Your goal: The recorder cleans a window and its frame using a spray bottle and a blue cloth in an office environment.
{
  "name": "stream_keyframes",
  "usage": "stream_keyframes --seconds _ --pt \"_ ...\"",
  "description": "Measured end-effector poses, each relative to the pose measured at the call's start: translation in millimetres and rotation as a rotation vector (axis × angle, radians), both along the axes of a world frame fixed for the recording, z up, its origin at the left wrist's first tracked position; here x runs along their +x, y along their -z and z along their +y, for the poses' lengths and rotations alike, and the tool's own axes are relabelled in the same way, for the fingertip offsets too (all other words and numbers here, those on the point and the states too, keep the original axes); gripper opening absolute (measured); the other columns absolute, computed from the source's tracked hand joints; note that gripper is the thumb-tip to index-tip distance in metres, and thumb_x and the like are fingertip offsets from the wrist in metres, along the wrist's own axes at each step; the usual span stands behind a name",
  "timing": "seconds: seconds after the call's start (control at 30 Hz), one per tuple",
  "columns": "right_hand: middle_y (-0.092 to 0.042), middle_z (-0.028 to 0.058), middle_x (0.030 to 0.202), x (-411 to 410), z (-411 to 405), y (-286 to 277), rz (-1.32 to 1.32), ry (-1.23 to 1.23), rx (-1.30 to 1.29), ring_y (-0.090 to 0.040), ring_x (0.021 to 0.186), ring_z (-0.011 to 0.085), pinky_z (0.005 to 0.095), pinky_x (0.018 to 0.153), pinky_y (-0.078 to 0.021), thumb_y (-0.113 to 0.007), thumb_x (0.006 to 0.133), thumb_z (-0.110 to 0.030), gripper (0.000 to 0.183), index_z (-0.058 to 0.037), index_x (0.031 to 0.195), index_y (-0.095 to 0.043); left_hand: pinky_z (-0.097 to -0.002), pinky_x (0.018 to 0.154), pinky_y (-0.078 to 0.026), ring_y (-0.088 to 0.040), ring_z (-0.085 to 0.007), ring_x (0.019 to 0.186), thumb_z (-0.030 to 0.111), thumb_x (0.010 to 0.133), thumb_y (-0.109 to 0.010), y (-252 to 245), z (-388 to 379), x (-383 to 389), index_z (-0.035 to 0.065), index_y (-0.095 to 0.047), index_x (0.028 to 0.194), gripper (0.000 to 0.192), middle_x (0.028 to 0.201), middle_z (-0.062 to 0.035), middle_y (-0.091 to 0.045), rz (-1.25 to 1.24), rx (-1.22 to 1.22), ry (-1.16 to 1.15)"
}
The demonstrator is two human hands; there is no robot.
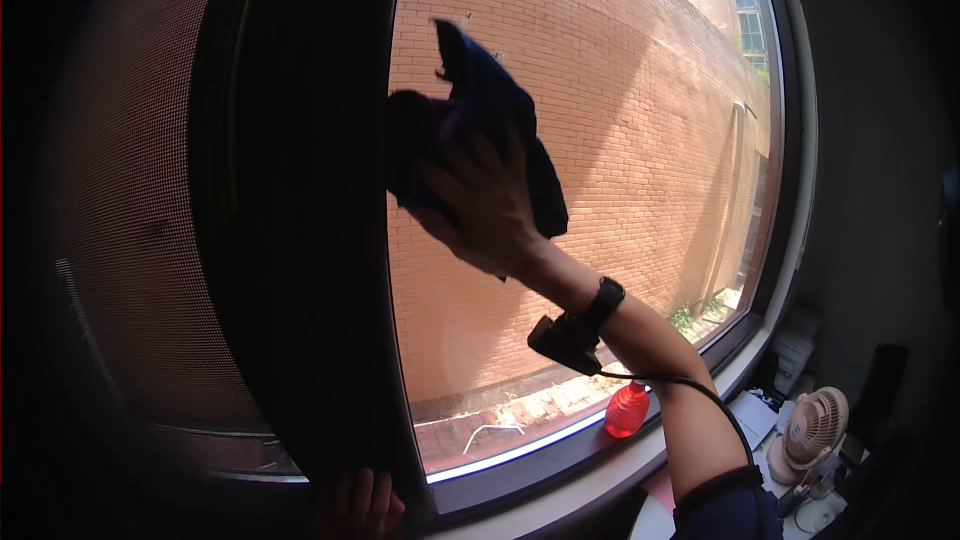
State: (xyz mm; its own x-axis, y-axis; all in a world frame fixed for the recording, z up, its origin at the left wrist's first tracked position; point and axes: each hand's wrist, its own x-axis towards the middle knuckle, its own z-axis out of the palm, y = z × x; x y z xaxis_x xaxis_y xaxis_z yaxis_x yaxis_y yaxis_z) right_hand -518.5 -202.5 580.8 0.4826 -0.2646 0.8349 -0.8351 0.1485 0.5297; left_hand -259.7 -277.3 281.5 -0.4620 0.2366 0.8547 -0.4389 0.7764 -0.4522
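My right hand (pixel 480 202) presses a dark blue cloth (pixel 495 90) flat against the window glass (pixel 600 127), near the upright frame bar. One corner of the cloth sticks up above the fingers. Around my right wrist is a black strap with a small device (pixel 566 345), and a cable runs from it along the forearm. At the lower edge my left hand (pixel 360 502) rests its fingers at the foot of the dark window frame (pixel 322 240); the rest of it is lost in shadow. Behind my right forearm, a red spray bottle (pixel 627 411) stands on the sill.
An insect screen (pixel 135 240) covers the left pane. Below the sill (pixel 517 495) on the right, a desk holds a beige fan (pixel 814 424), papers (pixel 752 418) and small items. Outside the glass stands a brick wall (pixel 637 187).
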Motion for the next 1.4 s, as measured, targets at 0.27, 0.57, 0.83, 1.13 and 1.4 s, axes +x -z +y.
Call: stream_keyframes --seconds 0.27,0.57,0.83,1.13,1.4 --pt "-0.058 0.0154 0.079 19 35 257 -0.837 0.002 0.787 -0.059 0.074 0.0313 0.0387 0.061 -0.0444 -0.068 0.072 -0.032 0.03 -0.0069 0.088 -0.061 -0.0435 0.092 -0.038 -0.046 -0.0271 0.112 0.032 0.074 -0.062 -7 3 -5 0.0161 -0.054 0.114 0.044 0.122 -0.0094 -0.048 -0.01 0.032 -0.029" --pt "-0.039 0.0246 0.13 -74 59 134 -0.512 0.225 -0.477 -0.036 0.12 0.0402 0.0493 0.098 -0.0267 -0.063 0.077 -0.037 0.062 -0.0026 0.126 -0.044 -0.0498 0.092 -0.035 -0.043 -0.0327 0.111 0.031 0.074 -0.059 12 -6 -4 0.0157 -0.052 0.114 0.043 0.127 -0.0113 -0.042 0.0 0.051 0.006" --pt "-0.051 0.0064 0.119 -26 44 241 -0.528 -0.049 0.037 -0.033 0.124 0.0311 0.0589 0.101 -0.0123 -0.065 0.068 -0.044 0.049 -0.0209 0.112 -0.058 -0.0572 0.099 -0.029 -0.035 -0.043 0.121 0.024 0.074 -0.058 17 -13 -11 0.0112 -0.046 0.119 0.048 0.133 -0.0187 -0.034 -0.006 0.07 -0.01" --pt "-0.051 0.0126 0.119 -175 132 31 -0.471 -0.098 0.002 -0.045 0.109 0.0301 0.0473 0.1 -0.0228 -0.068 0.07 -0.037 0.056 -0.015 0.119 -0.053 -0.0569 0.092 -0.035 -0.041 -0.0464 0.111 0.034 0.083 -0.051 -1 3 -5 0.0088 -0.054 0.111 0.038 0.131 -0.0227 -0.039 0.061 -0.07 -0.159" --pt "-0.045 0.0238 0.128 -453 321 83 -0.928 0.213 -0.74 -0.038 0.122 0.0365 0.0387 0.102 -0.0272 -0.036 0.086 -0.06 0.07 -0.0026 0.124 -0.049 -0.0596 0.094 -0.032 -0.036 -0.0497 0.115 0.04 0.086 -0.045 -3 7 -10 0.0006 -0.046 0.118 0.051 0.131 -0.0294 -0.033 -0.013 -0.121 -0.29"
